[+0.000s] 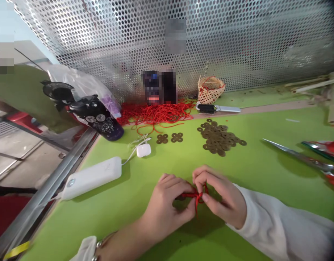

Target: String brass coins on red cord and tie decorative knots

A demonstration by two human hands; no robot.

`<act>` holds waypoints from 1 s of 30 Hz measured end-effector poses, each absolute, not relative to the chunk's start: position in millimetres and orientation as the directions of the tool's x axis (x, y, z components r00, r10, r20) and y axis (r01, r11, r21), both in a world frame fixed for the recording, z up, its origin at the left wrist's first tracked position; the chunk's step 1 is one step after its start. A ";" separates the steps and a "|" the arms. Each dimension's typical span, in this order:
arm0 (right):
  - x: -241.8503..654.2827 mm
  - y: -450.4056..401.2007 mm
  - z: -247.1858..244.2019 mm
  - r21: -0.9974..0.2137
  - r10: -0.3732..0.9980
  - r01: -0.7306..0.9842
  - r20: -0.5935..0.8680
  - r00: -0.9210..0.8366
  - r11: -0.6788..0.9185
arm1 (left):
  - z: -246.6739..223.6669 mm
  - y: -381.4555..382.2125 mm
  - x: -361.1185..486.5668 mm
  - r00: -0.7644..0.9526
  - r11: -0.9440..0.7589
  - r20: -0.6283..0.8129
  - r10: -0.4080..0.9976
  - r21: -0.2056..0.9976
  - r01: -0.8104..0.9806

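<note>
With thumb and fingers, the left hand [165, 202] and right hand [227, 198] pinched a red cord [198, 198] just above the green table [267, 174], its knot seemingly unfinished, while loose red strands [159, 114] and piled coins [220, 137] apparently remained unused beyond.

Bright, diffuse light; pale glare on perforated metal screen [123, 40], far left. Soft shadows beneath left hand [168, 201] and right hand [225, 195] on green tabletop [259, 166]. Straight lines bend toward edges; far right corner black. Pixelation masks far middle.
</note>
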State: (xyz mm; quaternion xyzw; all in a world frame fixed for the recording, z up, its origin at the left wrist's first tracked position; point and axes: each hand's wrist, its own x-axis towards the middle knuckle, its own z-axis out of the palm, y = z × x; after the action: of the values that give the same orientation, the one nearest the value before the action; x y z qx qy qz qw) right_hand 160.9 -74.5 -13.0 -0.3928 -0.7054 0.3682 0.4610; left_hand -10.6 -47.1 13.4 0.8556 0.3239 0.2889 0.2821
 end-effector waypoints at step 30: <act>169.7 -83.4 -15.4 -0.305 0.692 0.697 0.616 -0.375 0.649 | 15.4 -43.5 -17.7 0.425 -0.418 0.241 0.872 0.820 0.391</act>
State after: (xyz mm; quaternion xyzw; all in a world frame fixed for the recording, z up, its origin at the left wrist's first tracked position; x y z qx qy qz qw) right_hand 169.7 -83.4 -15.4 -0.4187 -0.8293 -0.0031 0.3701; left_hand -17.7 -43.5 15.4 0.7684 0.4110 0.3441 0.3497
